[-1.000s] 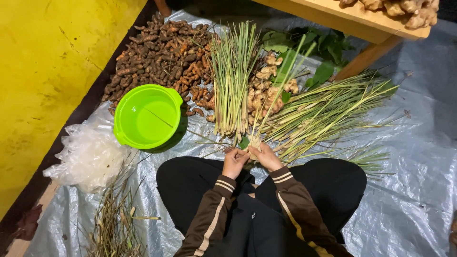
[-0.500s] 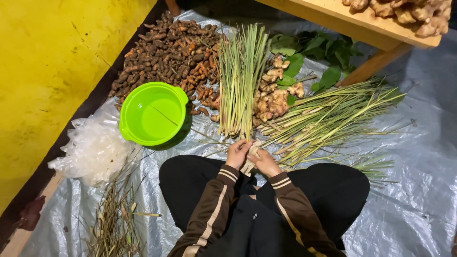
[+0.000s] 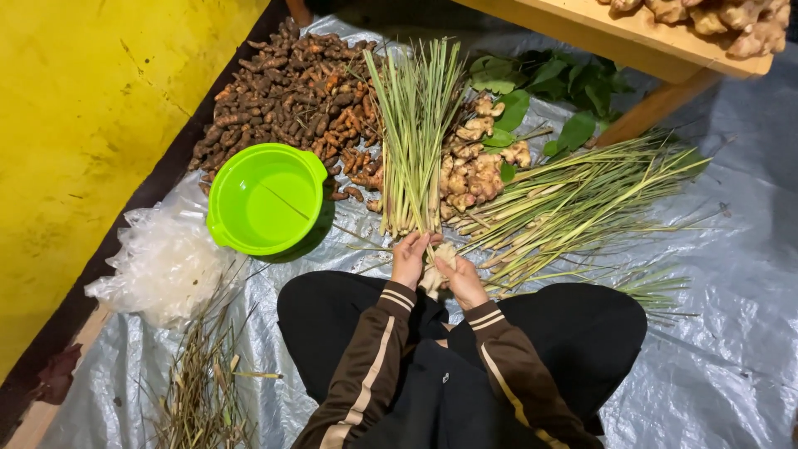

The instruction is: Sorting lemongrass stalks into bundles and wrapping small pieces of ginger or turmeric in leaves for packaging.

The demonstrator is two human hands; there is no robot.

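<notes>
Both hands meet over the lap: left hand (image 3: 409, 259) pinches a lemongrass stalk (image 3: 435, 254), right hand (image 3: 462, 283) grips its pale base. Light, stiff and fibrous, it likely handles best held near the thick bulb. Bowl (image 3: 264, 198) sits left.
</notes>
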